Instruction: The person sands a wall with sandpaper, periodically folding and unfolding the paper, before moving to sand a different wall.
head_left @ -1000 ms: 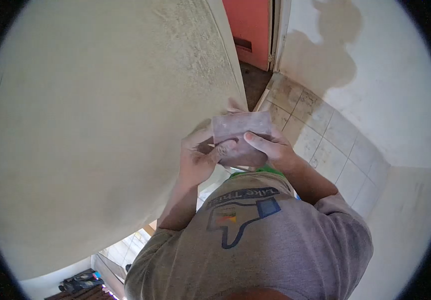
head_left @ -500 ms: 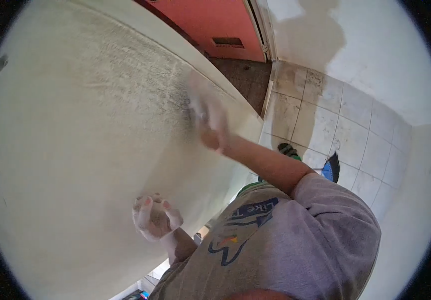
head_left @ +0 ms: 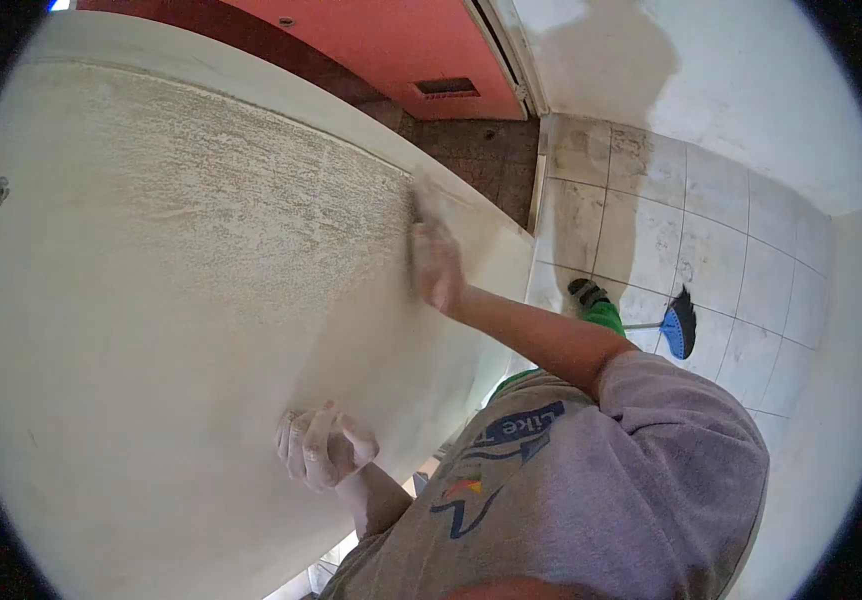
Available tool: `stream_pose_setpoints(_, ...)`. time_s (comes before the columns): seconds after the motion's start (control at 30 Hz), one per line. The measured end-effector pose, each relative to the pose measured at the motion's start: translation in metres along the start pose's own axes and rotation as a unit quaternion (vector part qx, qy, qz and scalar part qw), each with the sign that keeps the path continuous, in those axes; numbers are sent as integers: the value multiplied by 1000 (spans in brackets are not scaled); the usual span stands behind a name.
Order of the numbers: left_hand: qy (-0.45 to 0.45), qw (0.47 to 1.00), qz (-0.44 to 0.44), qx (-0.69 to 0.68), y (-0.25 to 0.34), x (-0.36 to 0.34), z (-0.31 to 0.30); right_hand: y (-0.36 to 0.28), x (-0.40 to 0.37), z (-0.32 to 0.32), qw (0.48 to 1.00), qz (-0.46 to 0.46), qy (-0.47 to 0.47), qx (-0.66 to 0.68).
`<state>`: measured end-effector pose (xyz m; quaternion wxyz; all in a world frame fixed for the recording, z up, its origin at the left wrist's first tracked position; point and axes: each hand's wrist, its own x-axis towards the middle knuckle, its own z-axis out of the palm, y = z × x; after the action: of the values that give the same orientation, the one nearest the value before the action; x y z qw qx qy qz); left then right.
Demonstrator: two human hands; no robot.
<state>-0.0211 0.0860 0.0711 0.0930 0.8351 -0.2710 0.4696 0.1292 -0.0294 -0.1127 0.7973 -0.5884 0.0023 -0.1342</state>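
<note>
My right hand (head_left: 437,268), dusty white, presses against the pale wall (head_left: 201,330) near its border strip. Under its fingers is a dark, thin edge of what looks like sandpaper (head_left: 414,232), mostly hidden by the hand. Left of it lies a rough, speckled patch (head_left: 261,190) of powdery coating on the wall. Lower down, my left hand (head_left: 323,446) is close by the smooth part of the wall, its fingers curled in and coated with white dust. Nothing shows in it.
A red door (head_left: 381,50) stands past the wall's edge, with a dark floor before it. Stained white tiles (head_left: 651,190) cover the floor on the right. A blue broom head (head_left: 679,322) with black bristles lies near my sandalled foot (head_left: 587,292). A white wall (head_left: 751,110) rises at the far right.
My right hand has moved slightly right along the wall and looks less blurred. The left hand's fingers have curled in more. The view has shifted a little.
</note>
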Motion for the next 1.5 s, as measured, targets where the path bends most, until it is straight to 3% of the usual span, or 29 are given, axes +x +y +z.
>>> stream_pose_setpoints(0.07, -12, 1000, 11, 4, -3, 0, -1, -39, 12, 19, 984, -177, -16, -33)
stream_pose_setpoints(0.13, -13, 1000, 13, -3, -4, 2, 0, -97, 26, 19, 948, -298, -74, -85)
stream_pose_setpoints(0.23, 6, 1000, 9, -14, -2, 1, 4, -111, 26, 21, 928, -351, -114, -42)
stream_pose_setpoints(0.3, 29, 999, -1, -18, 0, -1, 6, -30, 33, 23, 925, -374, -68, 3)
stream_pose_setpoints(0.37, 61, 998, -15, -14, 2, -1, 10, 38, 13, 10, 991, -128, -34, 32)
stream_pose_setpoints(0.43, 56, 998, 24, 21, 4, 3, 11, 64, -18, -22, 997, 69, 32, -30)
stream_pose_setpoints(0.47, 54, 997, 42, 39, 4, 5, 11, 69, -23, -31, 992, 3, 83, -91)
stream_pose_setpoints(0.57, 55, 998, 36, 24, 3, -2, 10, 72, -19, -31, 984, 158, 72, -32)
stream_pose_setpoints(0.6, 57, 997, 33, 29, 4, -1, 11, 80, -9, -15, 996, 31, 60, 66)
stream_pose_setpoints(0.63, 56, 997, 30, 34, 5, 0, 11, 56, -4, -6, 996, 3, 39, 81)
stream_pose_setpoints(0.7, 61, 997, 31, 40, 6, 3, 12, -36, 11, 10, 997, -57, -18, 55)
stream_pose_setpoints(0.8, 75, 996, 33, 43, 7, 4, 15, -140, 24, 16, 939, -316, -134, -31)
stream_pose_setpoints(0.9, 77, 996, 23, 46, 5, -1, 15, -158, 27, 21, 908, -382, -149, -82)
stream_pose_setpoints(1.0, 86, 995, 10, 45, 7, 0, 18, -97, 35, -1, 865, -434, -193, -161)
stream_pose_setpoints(1.07, 92, 995, 14, 40, 10, 4, 17, -41, 33, -25, 873, -402, -178, -210)
stream_pose_setpoints(1.2, 82, 996, -30, 4, 11, 0, 10, 79, 12, -109, 934, -162, -189, -257)
stream_pose_setpoints(1.27, 97, 994, -39, -23, 8, -3, 16, 140, 18, -145, 912, -44, -232, -335)
stream_pose_setpoints(1.33, 101, 994, -49, 10, 11, -3, 19, 194, 32, -171, 812, -119, -324, -470)
stream_pose_setpoints(1.4, 91, 993, -80, 2, 16, -6, 19, 183, 41, -174, 878, 104, -271, -381)
stream_pose_setpoints(1.5, 63, 982, -163, -77, 26, -19, 28, 113, 32, -177, 927, 218, -219, -215)
